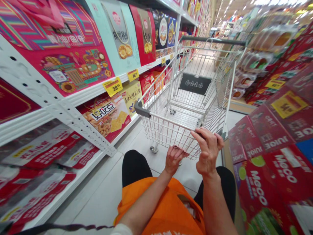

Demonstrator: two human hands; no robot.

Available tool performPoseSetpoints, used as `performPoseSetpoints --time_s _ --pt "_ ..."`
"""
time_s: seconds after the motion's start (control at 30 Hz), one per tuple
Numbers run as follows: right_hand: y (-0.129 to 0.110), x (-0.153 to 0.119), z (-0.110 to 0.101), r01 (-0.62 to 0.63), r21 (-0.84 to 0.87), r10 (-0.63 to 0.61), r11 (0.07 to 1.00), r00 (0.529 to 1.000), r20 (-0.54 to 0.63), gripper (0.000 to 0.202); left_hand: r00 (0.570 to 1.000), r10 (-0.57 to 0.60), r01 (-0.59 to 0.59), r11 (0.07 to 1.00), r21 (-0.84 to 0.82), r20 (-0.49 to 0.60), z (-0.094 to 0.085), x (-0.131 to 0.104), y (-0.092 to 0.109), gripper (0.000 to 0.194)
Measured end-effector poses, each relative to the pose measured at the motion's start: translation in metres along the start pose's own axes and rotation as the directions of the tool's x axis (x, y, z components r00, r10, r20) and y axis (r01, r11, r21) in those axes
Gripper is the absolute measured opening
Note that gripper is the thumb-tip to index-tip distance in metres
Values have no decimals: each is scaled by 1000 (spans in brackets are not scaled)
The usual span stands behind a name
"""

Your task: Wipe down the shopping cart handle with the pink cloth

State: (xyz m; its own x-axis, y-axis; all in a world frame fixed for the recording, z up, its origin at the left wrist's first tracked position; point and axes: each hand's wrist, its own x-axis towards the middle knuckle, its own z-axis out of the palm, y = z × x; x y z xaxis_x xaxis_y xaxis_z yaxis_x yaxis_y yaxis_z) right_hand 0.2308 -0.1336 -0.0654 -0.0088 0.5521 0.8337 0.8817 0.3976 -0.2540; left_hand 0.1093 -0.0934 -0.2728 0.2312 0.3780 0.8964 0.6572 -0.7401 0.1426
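Observation:
A silver wire shopping cart (188,137) stands in front of my knees, its basket bare inside. My left hand (174,160) is curled over the wires low on the cart's near end. Higher up and to the right, my right hand (207,148) has its bent fingers at the near top rim, close to the right corner. Its thumb stands apart from the fingers. A dark panel (195,84) with pale round symbols is fixed inside the cart's far end, below the dark handle bar (212,39).
Shelves (73,114) of boxed snacks with yellow price tags (112,86) run along the left. Red drink cartons (266,176) are stacked close on my right. Further right stand packaged goods (259,62). Pale floor tiles (97,189) show beside the left shelf.

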Motion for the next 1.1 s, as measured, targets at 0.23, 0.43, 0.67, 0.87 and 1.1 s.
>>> performPoseSetpoints --time_s 0.23,0.43,0.67,0.87,1.1 --pt "-3 -3 3 4 -16 -4 1000 1000 -24 65 997 -77 77 997 -5 -32 -3 22 6 41" --pt "-10 -9 12 10 -57 -16 998 993 -116 64 999 -52 52 998 21 -14 -4 15 1 32" --pt "-14 -13 16 62 -90 -75 994 986 -150 60 989 -151 151 988 25 -13 -22 19 -19 39" --pt "-23 -13 36 195 46 -196 980 981 -1 53 985 -122 124 992 9 -120 -21 38 -37 36" --pt "-22 -30 67 178 107 -191 978 972 136 44 996 -81 82 996 41 -21 -23 7 -46 32"
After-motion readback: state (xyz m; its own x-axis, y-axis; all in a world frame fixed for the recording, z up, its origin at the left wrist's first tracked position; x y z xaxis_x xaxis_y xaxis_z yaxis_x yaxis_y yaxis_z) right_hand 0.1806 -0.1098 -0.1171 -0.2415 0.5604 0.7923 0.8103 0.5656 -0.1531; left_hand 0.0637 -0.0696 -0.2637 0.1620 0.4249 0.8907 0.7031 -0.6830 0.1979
